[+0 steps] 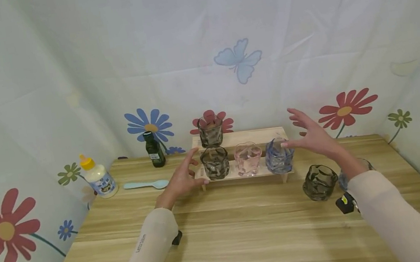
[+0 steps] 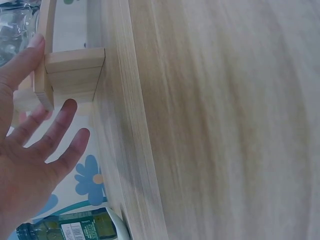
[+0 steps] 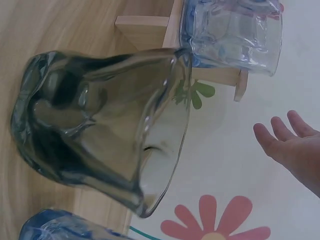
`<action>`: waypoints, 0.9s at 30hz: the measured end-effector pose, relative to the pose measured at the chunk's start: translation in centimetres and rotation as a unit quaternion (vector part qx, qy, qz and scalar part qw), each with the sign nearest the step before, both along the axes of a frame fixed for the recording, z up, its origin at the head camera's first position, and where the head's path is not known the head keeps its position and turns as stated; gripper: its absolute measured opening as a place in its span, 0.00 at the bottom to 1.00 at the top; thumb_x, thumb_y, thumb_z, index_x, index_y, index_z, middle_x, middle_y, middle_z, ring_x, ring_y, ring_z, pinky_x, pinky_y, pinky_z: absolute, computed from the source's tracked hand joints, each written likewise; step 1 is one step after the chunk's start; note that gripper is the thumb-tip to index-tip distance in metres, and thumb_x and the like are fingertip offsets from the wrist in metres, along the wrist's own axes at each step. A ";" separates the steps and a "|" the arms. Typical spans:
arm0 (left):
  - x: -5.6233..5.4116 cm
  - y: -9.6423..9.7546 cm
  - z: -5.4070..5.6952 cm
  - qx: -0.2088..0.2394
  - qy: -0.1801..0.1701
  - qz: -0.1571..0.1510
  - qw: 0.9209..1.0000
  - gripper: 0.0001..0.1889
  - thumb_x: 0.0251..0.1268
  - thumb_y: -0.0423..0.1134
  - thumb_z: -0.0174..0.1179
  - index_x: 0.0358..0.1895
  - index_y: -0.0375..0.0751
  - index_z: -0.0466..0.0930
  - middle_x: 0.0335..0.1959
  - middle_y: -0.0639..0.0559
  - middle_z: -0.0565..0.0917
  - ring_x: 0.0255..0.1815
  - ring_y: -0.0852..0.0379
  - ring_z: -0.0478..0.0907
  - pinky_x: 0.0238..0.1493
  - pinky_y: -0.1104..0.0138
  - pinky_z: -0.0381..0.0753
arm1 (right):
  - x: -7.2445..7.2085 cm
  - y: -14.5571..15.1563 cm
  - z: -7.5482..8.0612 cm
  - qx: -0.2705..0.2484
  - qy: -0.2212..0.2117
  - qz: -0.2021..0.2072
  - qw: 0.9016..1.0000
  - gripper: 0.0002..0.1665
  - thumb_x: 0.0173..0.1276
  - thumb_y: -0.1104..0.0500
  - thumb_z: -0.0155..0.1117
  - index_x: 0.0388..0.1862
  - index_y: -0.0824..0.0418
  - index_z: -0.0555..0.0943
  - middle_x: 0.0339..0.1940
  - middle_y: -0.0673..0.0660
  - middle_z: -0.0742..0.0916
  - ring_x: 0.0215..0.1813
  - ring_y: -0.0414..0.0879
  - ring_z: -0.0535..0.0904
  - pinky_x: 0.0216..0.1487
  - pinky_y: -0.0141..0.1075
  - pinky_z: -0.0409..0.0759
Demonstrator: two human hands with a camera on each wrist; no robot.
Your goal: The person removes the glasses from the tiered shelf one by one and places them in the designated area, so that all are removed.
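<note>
A two-step wooden rack (image 1: 235,138) stands at the back of the table. On its upper step, at the left, is a smoky grey glass (image 1: 211,131). The lower step bears another grey glass (image 1: 216,164), a pink glass (image 1: 248,159) and a blue glass (image 1: 278,158). My left hand (image 1: 181,180) is at the rack's left end, fingers spread, thumb at the lower step's edge in the left wrist view. Fingers apart, my right hand (image 1: 313,136) hovers beside the blue glass; its thumb overlaps that rim in the head view. Neither hand grips anything.
A grey glass (image 1: 319,184) stands on the table right of the rack; a bluish glass (image 1: 343,180) is partly hidden behind the right wrist. At left are a yellow-capped bottle (image 1: 101,180), a pale blue spoon (image 1: 141,184) and a dark green bottle (image 1: 154,150). A printed curtain (image 1: 169,65) hangs behind.
</note>
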State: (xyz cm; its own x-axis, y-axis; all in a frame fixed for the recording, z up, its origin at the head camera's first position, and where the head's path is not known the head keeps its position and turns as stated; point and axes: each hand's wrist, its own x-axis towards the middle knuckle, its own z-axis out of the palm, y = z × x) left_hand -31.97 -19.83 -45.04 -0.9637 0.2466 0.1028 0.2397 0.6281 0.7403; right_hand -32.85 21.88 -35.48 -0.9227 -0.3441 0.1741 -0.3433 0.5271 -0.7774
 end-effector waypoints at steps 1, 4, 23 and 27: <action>0.0 0.0 0.0 0.001 -0.001 0.001 1.000 0.57 0.52 0.41 0.78 0.79 0.66 0.47 0.62 0.38 0.74 0.45 0.43 0.81 0.46 0.53 0.80 | -0.1 -0.2 0.1 0.001 0.001 -0.001 1.000 0.64 0.61 0.52 0.76 0.84 0.48 0.43 0.81 0.69 0.56 0.80 0.68 0.51 0.73 0.65 0.57; 0.1 0.0 0.1 0.001 -0.004 0.004 1.000 0.57 0.51 0.40 0.78 0.79 0.67 0.47 0.62 0.39 0.74 0.45 0.42 0.81 0.46 0.53 0.80 | -0.6 -0.8 0.2 0.002 0.006 -0.002 1.000 0.65 0.60 0.50 0.77 0.83 0.49 0.43 0.81 0.68 0.57 0.80 0.67 0.53 0.72 0.64 0.59; -0.3 0.0 0.0 0.002 0.001 -0.004 1.000 0.57 0.51 0.40 0.78 0.80 0.65 0.47 0.62 0.38 0.74 0.43 0.45 0.81 0.46 0.54 0.80 | -2.7 -5.8 1.4 -0.021 0.055 0.013 0.998 0.66 0.57 0.55 0.79 0.83 0.50 0.45 0.79 0.69 0.60 0.79 0.66 0.56 0.70 0.66 0.62; -0.2 0.0 0.0 0.000 -0.001 -0.001 1.000 0.57 0.51 0.40 0.78 0.79 0.65 0.47 0.61 0.39 0.74 0.43 0.45 0.81 0.47 0.53 0.80 | -3.0 -6.9 1.4 -0.028 0.053 0.018 0.998 0.67 0.56 0.54 0.80 0.83 0.49 0.45 0.79 0.69 0.60 0.79 0.66 0.57 0.69 0.65 0.63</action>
